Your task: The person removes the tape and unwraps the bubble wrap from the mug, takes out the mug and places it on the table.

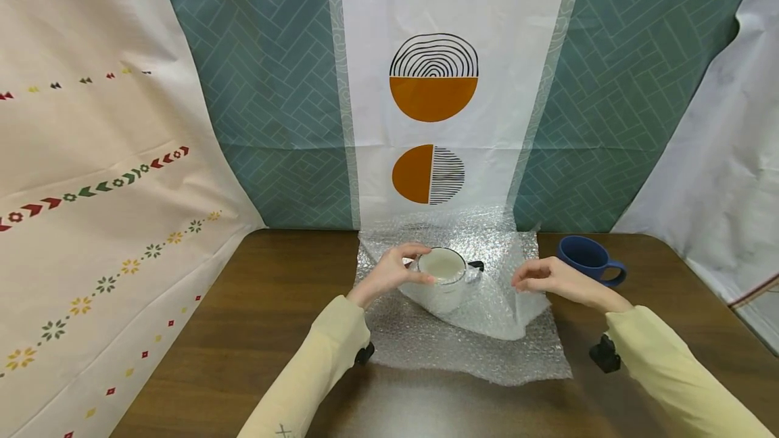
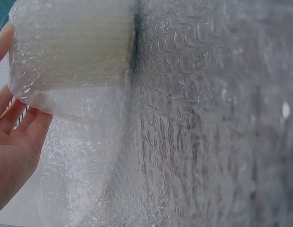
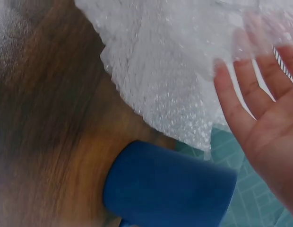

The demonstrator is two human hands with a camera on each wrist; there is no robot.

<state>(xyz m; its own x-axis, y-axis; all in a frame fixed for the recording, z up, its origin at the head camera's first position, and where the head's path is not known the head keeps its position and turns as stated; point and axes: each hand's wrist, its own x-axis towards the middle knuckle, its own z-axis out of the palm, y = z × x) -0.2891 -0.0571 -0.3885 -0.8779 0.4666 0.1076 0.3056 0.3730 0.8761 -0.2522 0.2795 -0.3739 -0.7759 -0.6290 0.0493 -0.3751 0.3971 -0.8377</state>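
Note:
A white mug [image 1: 443, 268] with a dark rim and dark handle stands on a sheet of bubble wrap [image 1: 420, 340]. My left hand [image 1: 398, 268] grips the mug at its left side, thumb at the front and fingers toward the back. In the left wrist view, bubble wrap [image 2: 75, 61] covers the mug's side, and my left hand [image 2: 19, 146] holds on at its edge. My right hand [image 1: 550, 277] is at the right flap of the wrap. In the right wrist view, that hand [image 3: 269, 109] has fairly straight fingers, their tips partly behind the clear wrap.
A blue mug [image 1: 587, 257] stands on the wooden table [image 1: 274, 330] at the right, just behind my right hand. A patterned cloth [image 1: 435, 174] hangs behind the table, and the wrap's far end rises against it. A cream cloth [image 1: 140, 235] borders the left side.

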